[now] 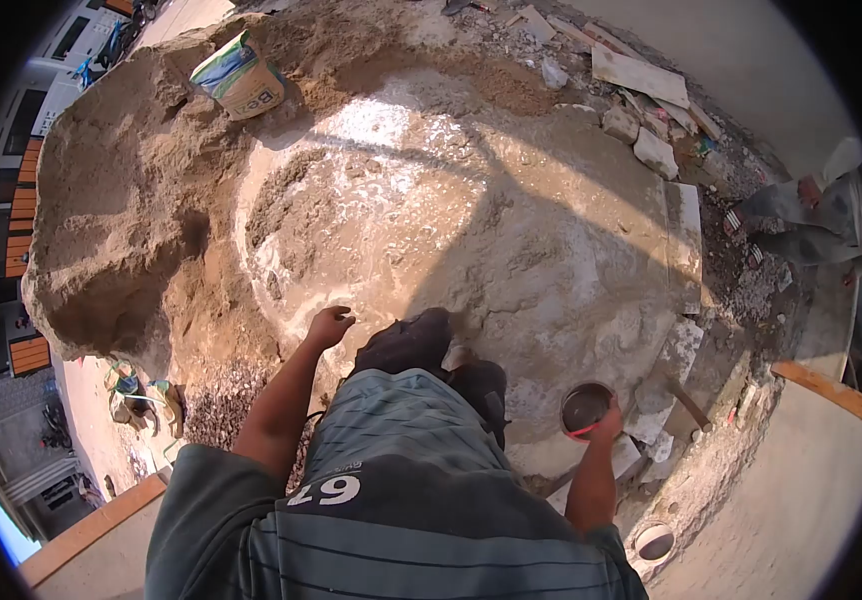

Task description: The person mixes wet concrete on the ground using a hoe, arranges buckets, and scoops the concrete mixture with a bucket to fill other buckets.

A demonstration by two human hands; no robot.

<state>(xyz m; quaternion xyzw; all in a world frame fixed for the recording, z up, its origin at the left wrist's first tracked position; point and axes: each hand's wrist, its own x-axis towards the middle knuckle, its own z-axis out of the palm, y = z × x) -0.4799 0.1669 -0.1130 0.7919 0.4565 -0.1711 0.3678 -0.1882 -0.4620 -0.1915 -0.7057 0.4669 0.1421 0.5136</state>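
Observation:
My right hand is closed on the rim of a round dark bucket at the lower right, beside the edge of the wet floor patch. A red edge shows along the bucket's near side. My left hand hangs over the wet ground left of my knees, its fingers apart and nothing in it. Ahead of me spreads a pale, wet, lumpy mix, partly in sunlight and partly in shadow. A large sand pile rises at its left, with an upright printed bag on its edge.
Broken boards and stone blocks lie at the upper right. Another person's legs show at the far right. A hammer rests right of the bucket. Gravel and small bags lie at the lower left.

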